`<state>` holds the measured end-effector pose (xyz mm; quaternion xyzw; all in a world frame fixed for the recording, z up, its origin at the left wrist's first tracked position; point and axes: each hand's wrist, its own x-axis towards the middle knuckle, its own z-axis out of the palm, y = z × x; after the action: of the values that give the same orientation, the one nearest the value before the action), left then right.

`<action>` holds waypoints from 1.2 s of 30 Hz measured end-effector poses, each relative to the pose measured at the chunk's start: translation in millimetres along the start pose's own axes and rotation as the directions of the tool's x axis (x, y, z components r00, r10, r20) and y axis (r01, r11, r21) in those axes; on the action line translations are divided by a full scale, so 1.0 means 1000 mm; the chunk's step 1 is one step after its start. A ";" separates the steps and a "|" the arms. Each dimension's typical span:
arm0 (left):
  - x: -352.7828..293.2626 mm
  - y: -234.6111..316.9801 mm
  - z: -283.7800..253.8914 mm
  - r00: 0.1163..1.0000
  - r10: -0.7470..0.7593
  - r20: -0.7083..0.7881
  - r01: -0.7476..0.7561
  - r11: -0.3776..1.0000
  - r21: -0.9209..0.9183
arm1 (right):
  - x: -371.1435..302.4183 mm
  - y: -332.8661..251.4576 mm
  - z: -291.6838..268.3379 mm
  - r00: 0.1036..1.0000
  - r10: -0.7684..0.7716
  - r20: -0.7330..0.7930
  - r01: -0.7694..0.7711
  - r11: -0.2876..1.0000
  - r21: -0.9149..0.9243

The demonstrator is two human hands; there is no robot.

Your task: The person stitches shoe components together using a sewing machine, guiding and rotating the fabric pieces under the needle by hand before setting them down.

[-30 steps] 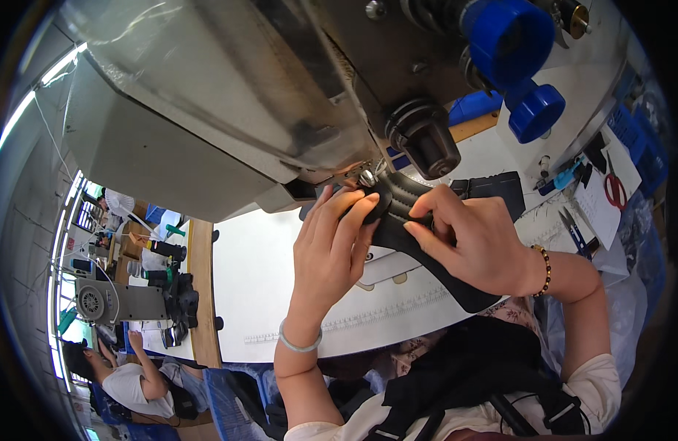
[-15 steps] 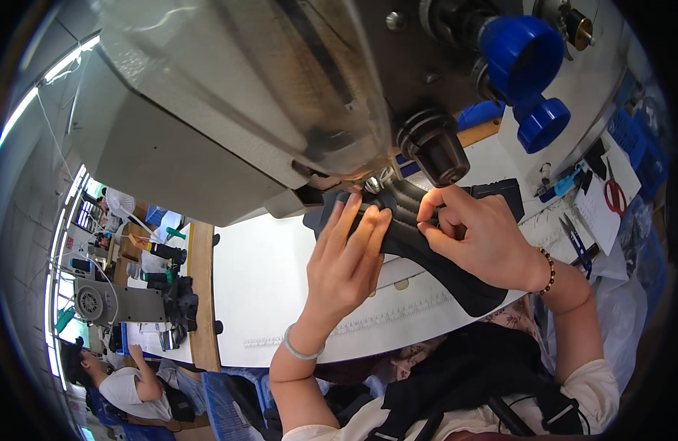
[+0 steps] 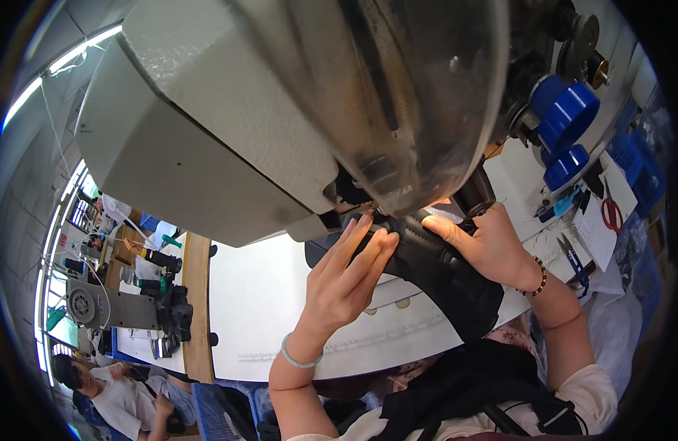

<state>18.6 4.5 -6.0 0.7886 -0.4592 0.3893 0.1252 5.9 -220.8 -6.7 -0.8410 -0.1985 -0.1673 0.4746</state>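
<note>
Beneath L hand [image 3: 342, 283], flat & unclamped, blk pc [image 3: 456, 290] looks part-stitched, remainder unclear; R hand [image 3: 498, 246] thumb atop, clamp can't tell.

Right hand [image 3: 498, 248] unpinched, thumb [image 3: 449, 231] over black piece [image 3: 450, 285]

Through the head view I see the left hand [image 3: 344, 281] lying with extended fingers on a black piece [image 3: 445, 287], their tips close under the head of a large grey machine [image 3: 221, 147]. The right hand [image 3: 497, 246] sets its thumb on the piece's ridged part; I can't make out all its fingers. The piece's wide end hangs toward the near edge of the white table [image 3: 258, 309], above a printed ruler scale [image 3: 353, 342]. To the right I find blue-handled snips [image 3: 576, 266] and red-handled scissors [image 3: 611, 213]; at far left, a co-worker [image 3: 122, 403] in a white top.
</note>
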 end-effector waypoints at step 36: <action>0.000 -0.020 -0.007 0.981 -0.181 0.063 0.190 0.961 -0.202 | -0.029 -0.051 0.020 0.861 -0.404 0.307 0.493 0.519 -0.699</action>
<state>31.8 19.9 1.5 0.8193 -0.4239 0.3084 0.2324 -42.9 -184.4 6.8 -0.8873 -0.3449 -0.3061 0.0083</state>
